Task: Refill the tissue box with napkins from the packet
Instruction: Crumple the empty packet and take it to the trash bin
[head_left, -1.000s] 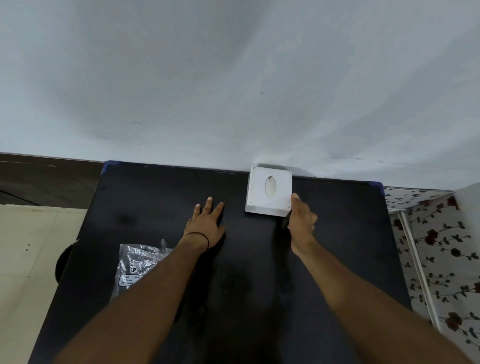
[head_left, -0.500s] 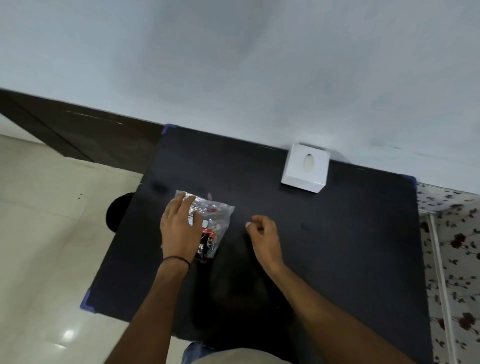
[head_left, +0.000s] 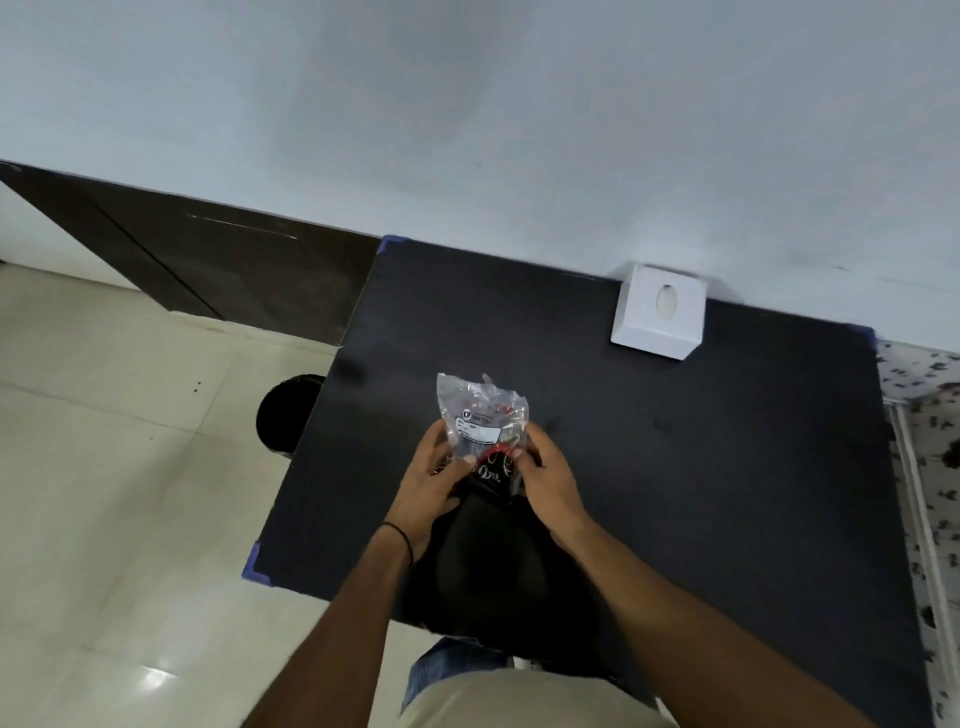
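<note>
A clear plastic napkin packet (head_left: 480, 415) with a white label and red print is held over the black table (head_left: 675, 467), near its front left part. My left hand (head_left: 431, 478) grips the packet's lower left side. My right hand (head_left: 545, 473) grips its lower right side. The packet's lower end is hidden between my fingers. A white square tissue box (head_left: 657, 312) with an oval slot on top stands at the table's far edge against the wall, well away from both hands.
A round black bin (head_left: 283, 413) stands on the tiled floor beside the table's left edge. A dark brown panel (head_left: 208, 265) runs along the wall base at left. A floral-patterned surface (head_left: 930, 467) borders the table on the right.
My right hand left the tissue box and came across to the packet. Both hands now hold the packet, lifted and turned upright; before, only my left hand lay on it.
</note>
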